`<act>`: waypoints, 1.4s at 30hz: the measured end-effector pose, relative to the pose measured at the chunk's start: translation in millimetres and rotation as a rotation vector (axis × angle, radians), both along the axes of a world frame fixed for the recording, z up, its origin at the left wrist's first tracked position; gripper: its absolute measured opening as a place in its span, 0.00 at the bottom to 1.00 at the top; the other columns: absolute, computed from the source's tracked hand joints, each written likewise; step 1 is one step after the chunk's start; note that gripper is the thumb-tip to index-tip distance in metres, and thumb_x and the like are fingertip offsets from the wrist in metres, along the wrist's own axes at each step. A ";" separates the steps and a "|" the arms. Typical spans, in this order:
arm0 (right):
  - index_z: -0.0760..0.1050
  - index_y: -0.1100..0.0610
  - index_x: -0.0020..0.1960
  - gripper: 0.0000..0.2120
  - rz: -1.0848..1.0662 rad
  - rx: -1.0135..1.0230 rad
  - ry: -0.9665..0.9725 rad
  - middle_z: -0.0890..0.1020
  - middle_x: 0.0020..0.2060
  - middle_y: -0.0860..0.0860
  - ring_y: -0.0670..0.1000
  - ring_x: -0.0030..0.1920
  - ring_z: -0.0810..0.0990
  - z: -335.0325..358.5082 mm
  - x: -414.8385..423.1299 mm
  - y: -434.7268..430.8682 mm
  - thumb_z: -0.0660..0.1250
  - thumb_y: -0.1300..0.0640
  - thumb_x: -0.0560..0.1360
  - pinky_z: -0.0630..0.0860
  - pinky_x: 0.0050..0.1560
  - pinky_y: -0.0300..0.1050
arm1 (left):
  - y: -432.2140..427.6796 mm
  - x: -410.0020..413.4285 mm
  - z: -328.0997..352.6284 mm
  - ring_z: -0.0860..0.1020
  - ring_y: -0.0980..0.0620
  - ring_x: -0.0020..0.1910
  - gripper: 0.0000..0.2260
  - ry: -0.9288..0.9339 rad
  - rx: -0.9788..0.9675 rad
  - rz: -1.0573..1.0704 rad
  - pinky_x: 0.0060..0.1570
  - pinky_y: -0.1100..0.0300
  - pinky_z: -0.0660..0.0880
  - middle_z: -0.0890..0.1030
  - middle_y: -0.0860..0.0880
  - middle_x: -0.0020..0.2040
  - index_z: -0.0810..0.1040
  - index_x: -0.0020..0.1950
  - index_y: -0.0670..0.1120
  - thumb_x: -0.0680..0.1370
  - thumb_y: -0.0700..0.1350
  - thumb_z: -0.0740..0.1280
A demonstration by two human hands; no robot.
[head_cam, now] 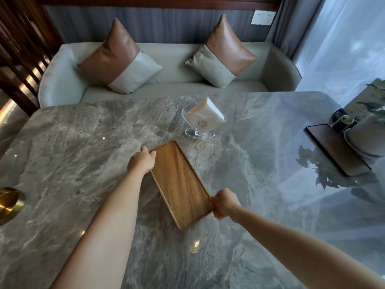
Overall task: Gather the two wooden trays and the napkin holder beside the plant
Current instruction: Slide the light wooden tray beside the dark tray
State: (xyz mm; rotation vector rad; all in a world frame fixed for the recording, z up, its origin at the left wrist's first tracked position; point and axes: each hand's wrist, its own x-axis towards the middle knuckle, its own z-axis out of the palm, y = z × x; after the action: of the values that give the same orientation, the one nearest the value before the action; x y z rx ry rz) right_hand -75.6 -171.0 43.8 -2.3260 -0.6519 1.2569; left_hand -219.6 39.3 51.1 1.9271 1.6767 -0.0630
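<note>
A light wooden tray [180, 183] lies at an angle in the middle of the marble table [73, 142]. My left hand [142, 162] grips its far left corner and my right hand [224, 203] grips its near right corner. Behind the tray stands a clear napkin holder [203, 118] filled with white napkins. At the right edge a darker tray [337, 150] rests next to the plant [375, 101] in its white pot.
A grey sofa [173, 57] with two brown and grey cushions runs along the table's far side. Small dark containers [341, 119] stand by the plant pot. A brass round object [9, 202] sits at the left edge. A curtained window fills the right.
</note>
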 end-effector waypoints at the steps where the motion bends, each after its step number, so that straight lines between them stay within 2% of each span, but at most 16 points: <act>1: 0.71 0.62 0.28 0.21 -0.005 0.022 -0.010 0.76 0.24 0.57 0.51 0.23 0.76 4.8 8.8 0.0 0.60 0.56 0.78 0.79 0.33 0.43 | 0.3 7.1 6.4 0.72 0.38 0.64 0.20 -0.005 0.012 0.001 0.61 0.47 0.70 0.73 0.37 0.66 0.65 0.68 0.41 0.82 0.53 0.51; 4: 0.71 0.62 0.27 0.22 -0.034 0.076 -0.039 0.76 0.23 0.57 0.52 0.23 0.75 17.8 38.3 -1.5 0.61 0.56 0.78 0.79 0.34 0.45 | 0.3 34.8 25.1 0.73 0.37 0.63 0.20 -0.013 0.046 -0.004 0.60 0.47 0.71 0.74 0.36 0.65 0.66 0.66 0.40 0.82 0.52 0.51; 7: 0.70 0.61 0.26 0.23 -0.062 0.126 -0.061 0.76 0.23 0.56 0.51 0.23 0.75 30.4 70.6 -6.9 0.61 0.55 0.78 0.78 0.32 0.42 | -1.5 70.6 47.2 0.73 0.37 0.63 0.20 -0.021 0.095 -0.020 0.60 0.47 0.71 0.74 0.35 0.65 0.66 0.67 0.39 0.82 0.52 0.51; 13: 0.71 0.61 0.28 0.19 -0.141 0.219 -0.127 0.76 0.22 0.55 0.46 0.16 0.72 51.0 150.6 -25.4 0.62 0.57 0.77 0.73 0.21 0.36 | -9.6 158.5 85.8 0.72 0.36 0.64 0.20 -0.022 0.188 -0.082 0.61 0.47 0.70 0.74 0.35 0.66 0.66 0.67 0.40 0.82 0.52 0.51; 19: 0.70 0.60 0.27 0.21 -0.200 0.256 -0.181 0.77 0.23 0.56 0.52 0.24 0.76 58.6 239.7 -61.0 0.61 0.56 0.77 0.78 0.33 0.43 | -37.7 261.3 97.6 0.71 0.35 0.65 0.20 -0.069 0.208 -0.175 0.62 0.49 0.69 0.73 0.34 0.66 0.67 0.66 0.38 0.81 0.51 0.52; 21: 0.71 0.61 0.27 0.20 -0.228 0.254 -0.200 0.77 0.24 0.56 0.52 0.24 0.76 56.6 269.7 -76.8 0.61 0.57 0.77 0.78 0.33 0.43 | -49.1 295.3 92.9 0.71 0.36 0.65 0.20 -0.079 0.194 -0.203 0.63 0.48 0.69 0.73 0.33 0.66 0.67 0.66 0.38 0.81 0.51 0.52; 24: 0.73 0.63 0.28 0.19 -0.272 0.233 -0.216 0.78 0.24 0.57 0.51 0.22 0.75 47.3 312.7 -101.2 0.62 0.58 0.76 0.77 0.26 0.38 | -68.2 348.3 81.0 0.70 0.36 0.66 0.21 -0.070 0.166 -0.250 0.63 0.47 0.69 0.72 0.34 0.67 0.66 0.67 0.38 0.82 0.51 0.52; 30: 0.72 0.61 0.29 0.18 -0.384 0.193 -0.175 0.80 0.29 0.61 0.55 0.28 0.77 23.6 372.1 -146.0 0.62 0.58 0.77 0.80 0.43 0.53 | -103.1 438.8 46.3 0.71 0.36 0.66 0.21 -0.022 0.099 -0.328 0.63 0.48 0.69 0.72 0.35 0.68 0.64 0.69 0.40 0.81 0.52 0.52; 34: 0.70 0.58 0.35 0.12 -0.425 0.156 -0.171 0.78 0.25 0.55 0.51 0.25 0.75 4.1 399.9 -163.6 0.62 0.59 0.77 0.79 0.46 0.55 | -118.0 482.9 20.5 0.72 0.36 0.65 0.21 0.016 0.056 -0.365 0.62 0.48 0.70 0.72 0.35 0.67 0.64 0.69 0.40 0.82 0.52 0.52; 36: 0.69 0.56 0.35 0.11 -0.427 0.132 -0.175 0.78 0.26 0.54 0.52 0.26 0.75 -4.1 410.4 -167.9 0.62 0.59 0.77 0.79 0.45 0.55 | -122.6 498.3 8.1 0.71 0.36 0.65 0.21 0.039 0.031 -0.372 0.62 0.47 0.69 0.72 0.35 0.67 0.64 0.69 0.40 0.82 0.52 0.52; 40: 0.66 0.52 0.31 0.15 -0.472 0.099 -0.181 0.79 0.36 0.58 0.57 0.39 0.79 -19.0 425.1 -171.4 0.63 0.59 0.75 0.80 0.48 0.58 | -124.5 520.3 -16.0 0.69 0.35 0.67 0.23 0.090 -0.005 -0.391 0.65 0.45 0.67 0.69 0.35 0.69 0.62 0.71 0.40 0.82 0.53 0.52; 42: 0.65 0.52 0.31 0.15 -0.493 0.086 -0.179 0.79 0.37 0.60 0.60 0.41 0.80 -25.9 428.5 -171.3 0.64 0.58 0.75 0.80 0.48 0.59 | -123.0 528.4 -27.2 0.68 0.36 0.69 0.24 0.110 -0.022 -0.392 0.66 0.44 0.66 0.69 0.35 0.70 0.61 0.72 0.40 0.82 0.53 0.52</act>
State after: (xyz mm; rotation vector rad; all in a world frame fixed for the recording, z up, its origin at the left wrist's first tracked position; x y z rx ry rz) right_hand 352.9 -342.3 17.9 -2.3452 -0.1569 0.7893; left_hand 308.8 -83.7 23.9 2.2434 1.3341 -0.3420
